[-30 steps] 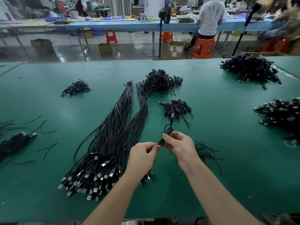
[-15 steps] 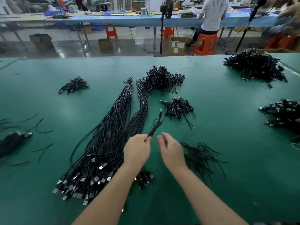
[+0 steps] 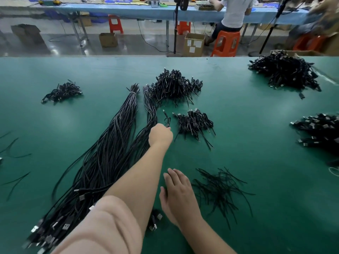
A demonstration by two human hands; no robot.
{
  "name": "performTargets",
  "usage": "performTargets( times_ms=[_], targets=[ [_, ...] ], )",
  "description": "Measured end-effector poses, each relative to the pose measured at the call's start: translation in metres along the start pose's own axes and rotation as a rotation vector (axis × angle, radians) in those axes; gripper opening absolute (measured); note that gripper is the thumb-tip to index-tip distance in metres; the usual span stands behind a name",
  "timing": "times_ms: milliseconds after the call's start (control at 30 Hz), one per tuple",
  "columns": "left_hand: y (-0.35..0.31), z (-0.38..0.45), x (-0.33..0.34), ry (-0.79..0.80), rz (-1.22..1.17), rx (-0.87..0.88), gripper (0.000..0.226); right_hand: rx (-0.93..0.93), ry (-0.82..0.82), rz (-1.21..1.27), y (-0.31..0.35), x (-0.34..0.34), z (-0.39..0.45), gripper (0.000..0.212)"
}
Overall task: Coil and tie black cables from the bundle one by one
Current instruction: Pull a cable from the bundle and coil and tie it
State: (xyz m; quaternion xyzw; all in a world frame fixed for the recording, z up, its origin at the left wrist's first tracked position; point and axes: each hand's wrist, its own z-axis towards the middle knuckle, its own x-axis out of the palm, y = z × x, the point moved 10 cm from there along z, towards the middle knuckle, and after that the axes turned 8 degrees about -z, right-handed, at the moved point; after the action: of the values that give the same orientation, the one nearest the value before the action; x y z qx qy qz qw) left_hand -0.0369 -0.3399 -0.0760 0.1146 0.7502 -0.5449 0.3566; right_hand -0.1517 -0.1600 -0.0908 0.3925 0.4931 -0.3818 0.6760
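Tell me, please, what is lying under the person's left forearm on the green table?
Under the left forearm runs the long bundle of black cables, with a few loose plugs showing beside the elbow. How the covered cables lie beneath the arm cannot be seen.

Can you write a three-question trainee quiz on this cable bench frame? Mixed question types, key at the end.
1. True or false: the left hand holds a coiled cable out over the mat.
2. Which pile lies nearest that cable? A. the small pile just right of it. B. the far-left pile. C. the far-right pile.
3. Fill in: the right hand hovers open beside the loose ____.

Key: 1 true; 2 A; 3 ties.
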Motion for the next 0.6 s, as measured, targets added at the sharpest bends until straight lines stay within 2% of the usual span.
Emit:
performTargets(
  times_ms=[100, 200, 333, 433, 533, 600],
  targets=[
    [-0.002, 0.016, 0.011, -0.006, 0.123, -0.008, 0.034, 0.001, 0.047, 0.005, 0.000, 0.006, 0.003, 0.047],
    [-0.017, 0.022, 0.023, 0.012, 0.266, 0.073, 0.033, 0.001, 0.095, 0.009, -0.001, 0.012, 0.004, 0.051],
    [-0.034, 0.024, 0.040, 0.144, 0.485, 0.135, 0.026, 0.010, 0.082, 0.000, -0.002, 0.010, 0.003, 0.045],
    [-0.034, 0.025, 0.042, 0.256, 0.638, 0.124, 0.033, 0.018, 0.042, -0.012, -0.002, 0.006, 0.001, 0.042],
    [-0.039, 0.030, 0.030, 0.209, 0.618, 0.133, 0.045, 0.014, 0.006, -0.029, -0.002, 0.003, 0.000, 0.041],
    [-0.044, 0.036, 0.021, 0.117, 0.427, 0.144, 0.043, 0.009, 0.000, -0.038, -0.002, 0.005, 0.000, 0.041]
  ],
)
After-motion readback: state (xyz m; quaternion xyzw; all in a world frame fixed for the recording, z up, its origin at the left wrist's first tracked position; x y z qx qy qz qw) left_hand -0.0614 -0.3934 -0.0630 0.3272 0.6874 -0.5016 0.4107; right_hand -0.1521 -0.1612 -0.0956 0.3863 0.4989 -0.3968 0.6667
